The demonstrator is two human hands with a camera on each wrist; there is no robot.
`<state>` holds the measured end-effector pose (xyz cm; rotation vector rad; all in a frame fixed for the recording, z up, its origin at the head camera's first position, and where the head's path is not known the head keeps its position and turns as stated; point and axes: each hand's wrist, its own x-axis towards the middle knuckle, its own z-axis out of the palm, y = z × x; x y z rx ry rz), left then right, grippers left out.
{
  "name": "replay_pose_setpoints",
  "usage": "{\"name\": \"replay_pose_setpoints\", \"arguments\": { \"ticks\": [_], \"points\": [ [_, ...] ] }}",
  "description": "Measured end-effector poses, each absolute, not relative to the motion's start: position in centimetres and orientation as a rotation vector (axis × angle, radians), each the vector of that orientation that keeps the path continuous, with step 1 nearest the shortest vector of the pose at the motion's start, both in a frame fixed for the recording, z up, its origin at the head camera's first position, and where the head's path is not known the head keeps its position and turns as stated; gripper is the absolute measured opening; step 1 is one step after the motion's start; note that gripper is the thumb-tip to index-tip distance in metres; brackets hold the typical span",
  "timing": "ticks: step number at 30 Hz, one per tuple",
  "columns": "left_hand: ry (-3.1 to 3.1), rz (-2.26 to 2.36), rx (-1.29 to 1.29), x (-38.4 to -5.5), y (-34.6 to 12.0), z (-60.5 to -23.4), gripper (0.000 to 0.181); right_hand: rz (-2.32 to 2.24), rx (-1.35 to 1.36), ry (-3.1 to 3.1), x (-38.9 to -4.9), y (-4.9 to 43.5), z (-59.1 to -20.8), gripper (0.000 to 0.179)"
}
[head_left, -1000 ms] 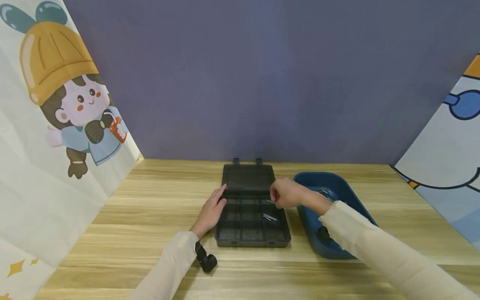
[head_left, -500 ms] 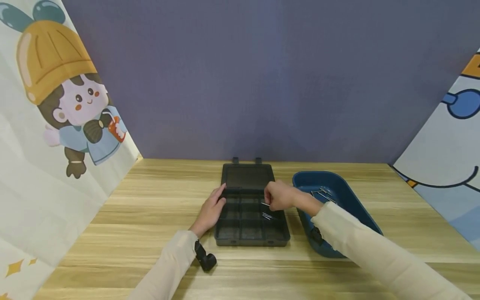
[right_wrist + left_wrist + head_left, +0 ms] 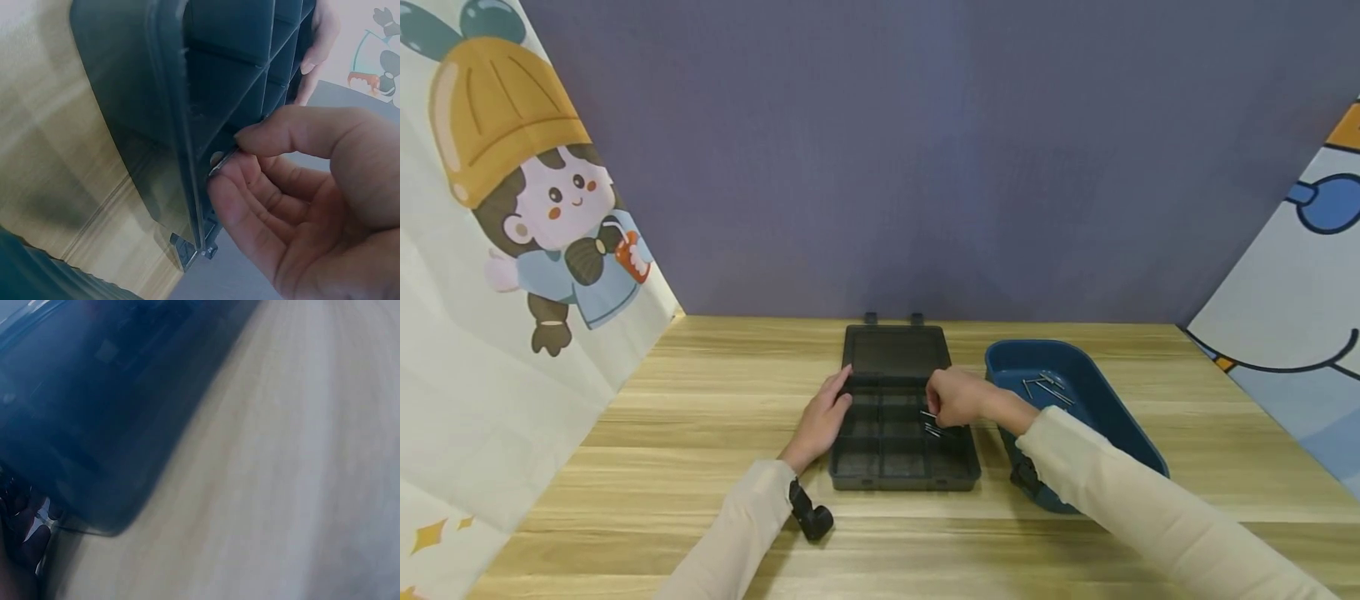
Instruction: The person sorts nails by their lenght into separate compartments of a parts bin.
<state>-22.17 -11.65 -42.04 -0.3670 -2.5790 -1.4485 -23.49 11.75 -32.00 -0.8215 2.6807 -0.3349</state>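
Note:
A dark, see-through compartment box lies on the table with its lid folded back. My left hand rests against the box's left side, fingers extended. Over the right-hand column of compartments, my right hand pinches a thin metal nail between thumb and forefinger. Below it, several nails lie in a right-side compartment. In the right wrist view the held nail sits right at the box's rim. The left wrist view shows mostly the blurred box side.
A deep blue tray stands to the right of the box, with several nails in it; my right forearm crosses over it. A black wrist camera hangs by my left wrist. A grey-blue panel rises behind the wooden table.
My right hand has moved slightly left and down over the box, carrying the nail closer to those in the compartment. The left hand stays in place.

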Motion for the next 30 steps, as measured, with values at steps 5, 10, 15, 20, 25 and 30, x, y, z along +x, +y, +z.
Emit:
{"name": "replay_pose_setpoints", "arguments": {
  "ticks": [5, 10, 15, 20, 25, 30],
  "points": [
    [-2.584, -1.449, -0.370, -22.19, -11.65, -42.06, 0.050, -0.330, -0.808, 2.678, -23.47, 11.80, -32.11, 0.022],
    [-2.591, -1.448, -0.374, -22.19, -11.63, -42.22, 0.050, -0.327, -0.798, 2.677, -23.38, 11.81, -32.22, 0.022],
    [-2.581, -1.446, -0.378, -22.25, -11.59, -42.29, 0.050, -0.341, -0.779, 2.666, -23.42, 11.91, -32.22, 0.025],
    [-2.578, -1.453, -0.370, -22.23, -11.62, -42.24, 0.051, -0.318, -0.764, 2.653, -23.55, 11.88, -32.14, 0.027],
    [-2.593, -1.453, -0.358, -22.17, -11.61, -42.19, 0.051, -0.303, -0.742, 2.638, -23.65, 11.85, -31.99, 0.023],
    [-2.602, -1.445, -0.354, -22.13, -11.71, -42.09, 0.051, -0.312, -0.735, 2.611, -23.72, 11.81, -31.52, 0.023]
  ]
}}
